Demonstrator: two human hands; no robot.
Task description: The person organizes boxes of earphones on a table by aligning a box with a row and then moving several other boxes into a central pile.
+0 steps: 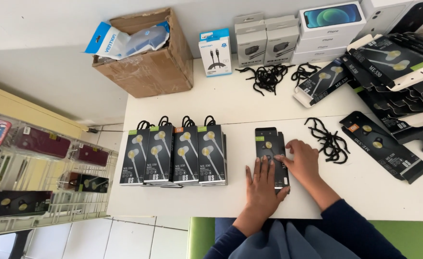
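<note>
**Both hands flat on one earphone box**

One black earphone box (270,149) lies flat on the white table (250,103) right under my fingers, its top end sticking out beyond my fingertips. My left hand (263,184) rests on its lower half with the fingers stretched out and slightly spread, palm down, gripping nothing. My right hand (303,159) comes in from the right side, fingers loosely extended, the fingertips (281,157) touching the box's right edge near its middle. Neither hand is closed around the box; both only press or touch it.

Just left of my left hand stands a neat row of four stacks of the same black boxes (174,154), side by side, each with a black loop showing at its top end. I cannot tell how many boxes each stack holds.

Just right of my right hand lies a small heap of black twist ties (329,139), and past that a single flat black box (383,145) set at a slant. Farther beyond my fingertips, two more clumps of black ties (281,76) lie on the table, with an open box (321,81) beside them and a loose pile of opened boxes (403,67) to the far right.

Well beyond my fingers, by the wall: one cardboard carton (146,60), one blue-and-white cable box (215,52), two grey charger boxes (266,42) and a stack of white phone boxes (330,29).
</note>
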